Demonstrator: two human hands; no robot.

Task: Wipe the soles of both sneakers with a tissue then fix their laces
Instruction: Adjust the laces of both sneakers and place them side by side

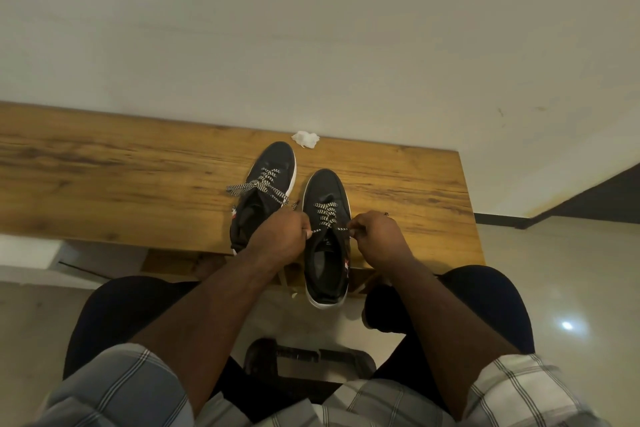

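Note:
Two black sneakers with white soles stand upright on the wooden table [104, 170], toes pointing away from me. The right sneaker [327, 191] overhangs the table's near edge with its heel. My left hand [277, 236] and my right hand [375, 236] each pinch one end of its black-and-white lace [326, 215], pulled taut across the tongue. The left sneaker [275, 159] sits beside it, partly hidden by my left hand, its laces [258, 185] loose and spread to both sides. A crumpled white tissue [304, 139] lies at the table's far edge, just beyond the left sneaker's toe.
A white wall rises right behind the table. My knees in dark trousers sit below the table's near edge. A dark dumbbell-like object [304, 357] lies on the pale floor between my legs. A dark skirting strip [502, 218] runs at the right.

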